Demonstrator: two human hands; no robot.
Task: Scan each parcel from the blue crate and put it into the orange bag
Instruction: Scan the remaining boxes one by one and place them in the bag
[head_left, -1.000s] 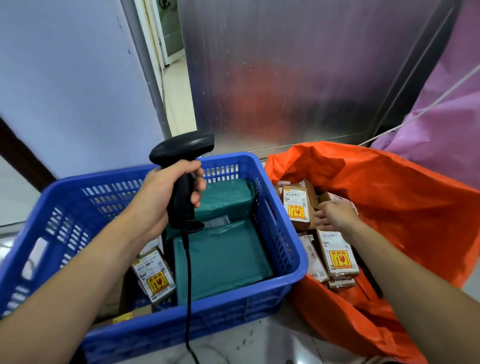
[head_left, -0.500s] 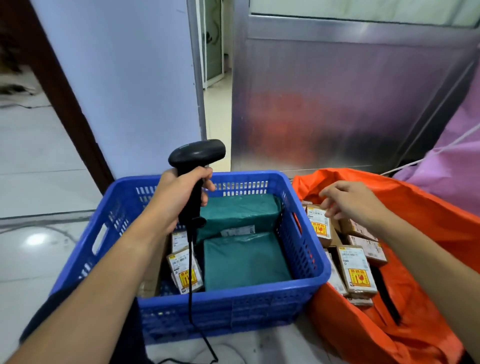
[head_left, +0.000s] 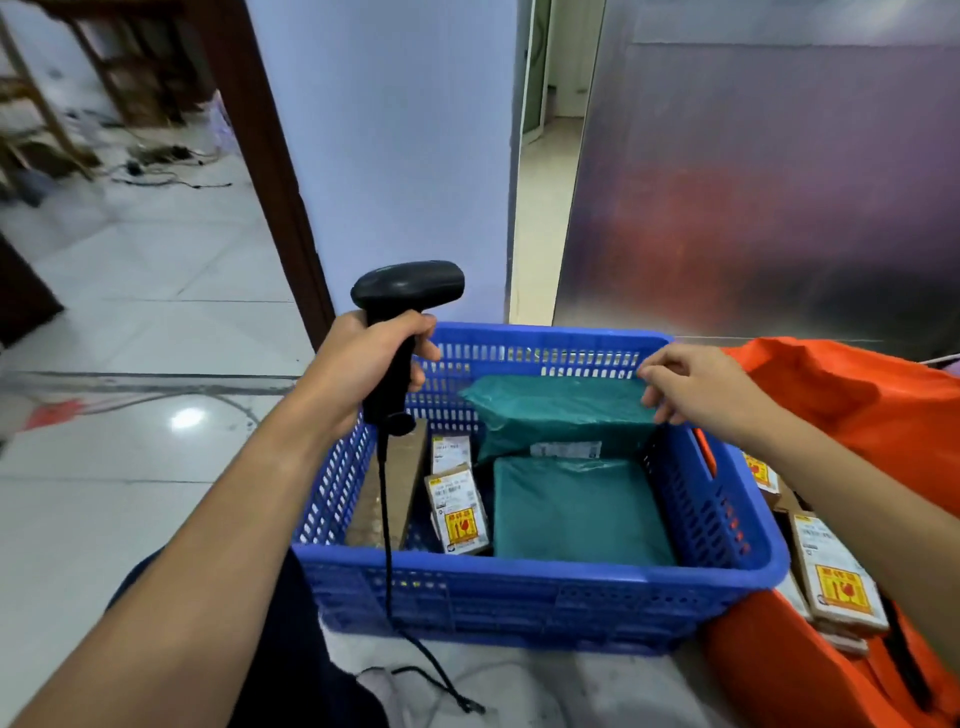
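Head view: the upper green poly-mailer parcel (head_left: 556, 410) lies inside the blue crate (head_left: 519, 571), propped against the crate's far wall and tilted, with its long axis running along that wall from left to right.

- The right hand (head_left: 696, 387) is the nearer hand. It sits at the parcel's right end, over the crate's far right corner.
- Its fingers are loosely curled, with thumb and forefinger apart and closed on nothing. Contact with the parcel cannot be confirmed.
- The parcel extends leftward from this hand, so a pinch on the right edge looks like the likely next step.

The parcel's lower edge overlaps a second green parcel (head_left: 576, 512), which lies flat on the crate floor toward the near wall. A white label (head_left: 566, 449) shows at the seam between the two.

In the left half of the crate:
- Two small cartons stand on edge, one of them carrying a yellow fragile sticker (head_left: 460, 514).
- A flat brown cardboard piece (head_left: 389, 493) leans on the left wall.

The left hand (head_left: 363, 364) is wrapped firmly round the grip of the black barcode scanner (head_left: 405, 291), held above the crate's far left corner. Its cable (head_left: 387, 545) hangs down across the left compartment (a possible snag when lifting).

The orange bag (head_left: 857, 395) stands open, touching the crate's right side. It already contains stickered cartons (head_left: 836, 577). The crate's right wall stands between parcel and bag.
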